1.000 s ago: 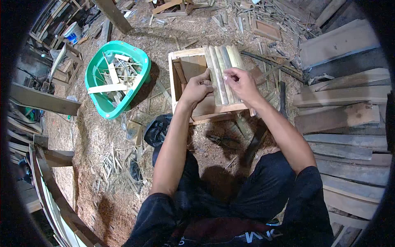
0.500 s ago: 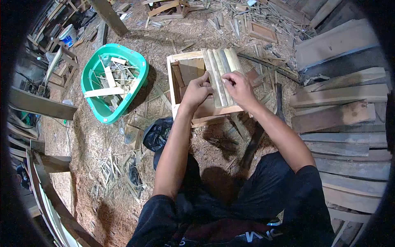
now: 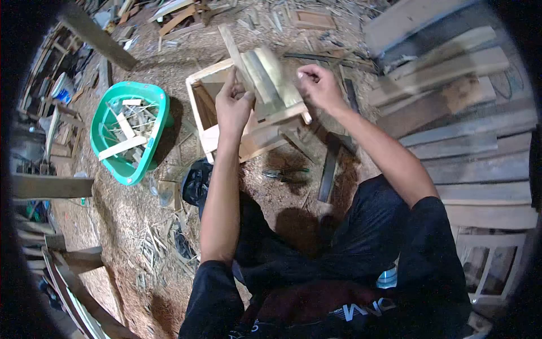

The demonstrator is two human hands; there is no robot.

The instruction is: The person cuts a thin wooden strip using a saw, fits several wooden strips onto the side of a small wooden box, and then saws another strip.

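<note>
A wooden slat (image 3: 237, 53) is pinched in my left hand (image 3: 234, 110), tilted above the box with its far end past the frame. Beneath it stands a small wooden box frame (image 3: 195, 85), its left part uncovered and its right part covered by several slats (image 3: 268, 79) laid side by side. My right hand (image 3: 322, 87) hovers off the box's right side, fingers curled and thumb near the index finger. Whether something small is between those fingers I cannot make out.
A green basin (image 3: 164, 121) of wood scraps stands left of the box. A black plastic bag (image 3: 195, 183) and pliers (image 3: 285, 174) lie near my legs. Stacked boards (image 3: 451, 135) line the right side. A wooden post (image 3: 96, 35) rises at the upper left.
The slat at the left edge of the covered part has come up and tilted with my left hand. My right hand has moved off the slats to the right. The camera view has shifted.
</note>
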